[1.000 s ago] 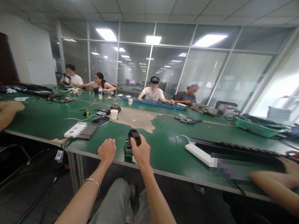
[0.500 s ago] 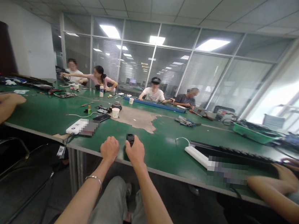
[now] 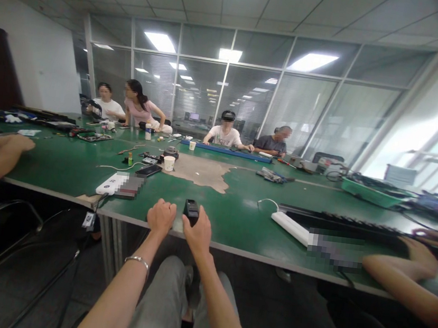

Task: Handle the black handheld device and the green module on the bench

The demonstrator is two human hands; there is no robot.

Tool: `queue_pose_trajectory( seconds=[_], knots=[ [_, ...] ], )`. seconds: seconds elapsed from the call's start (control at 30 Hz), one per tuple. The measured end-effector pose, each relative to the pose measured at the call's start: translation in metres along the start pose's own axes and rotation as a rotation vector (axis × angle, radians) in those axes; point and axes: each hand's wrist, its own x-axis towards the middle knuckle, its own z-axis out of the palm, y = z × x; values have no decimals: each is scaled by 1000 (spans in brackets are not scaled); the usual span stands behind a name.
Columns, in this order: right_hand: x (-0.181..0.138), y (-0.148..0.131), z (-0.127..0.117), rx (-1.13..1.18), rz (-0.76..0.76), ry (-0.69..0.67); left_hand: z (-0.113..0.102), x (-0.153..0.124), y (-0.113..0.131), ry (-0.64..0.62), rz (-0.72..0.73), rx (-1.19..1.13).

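Observation:
My left hand (image 3: pixel 161 216) rests at the near edge of the green table (image 3: pixel 235 224), its fingers curled into a loose fist. Nothing sticks out of it, though its palm side is hidden. Just to its right stands a small black box-shaped device (image 3: pixel 191 211) with a dark, slightly shiny top. My right hand (image 3: pixel 199 231) is wrapped round the near and right sides of this device, thumb on the left, fingers on the right. The device's underside and lower right part are hidden by the hand.
A white power bank (image 3: pixel 111 185) and a black phone (image 3: pixel 149 170) lie left of my hands, near a paper cup (image 3: pixel 168 163). To the right is a long white bar (image 3: pixel 290 229). Co-workers' arms (image 3: pixel 402 266) reach in at both sides; several people sit opposite.
The black device now shows more of its top and side, tilted or turned within my right hand. My left hand stays nearly still. Across the table, a person has drawn back an outstretched arm.

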Motion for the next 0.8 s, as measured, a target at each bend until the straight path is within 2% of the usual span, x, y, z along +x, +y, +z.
queue_pose_trajectory(
  seconds=[0.23,0.5,0.67,0.8],
  knots=[
    [-10,4,-3,17,45,8,0,-3,7,39,-12,26],
    [-3,-5,-13,53,94,23,3,-4,11,-4,-1,61],
    [22,-18,-38,113,64,95,5,-3,11,14,-3,73],
    [32,-6,-62,136,73,187,4,-3,11,5,1,74]
  ],
)
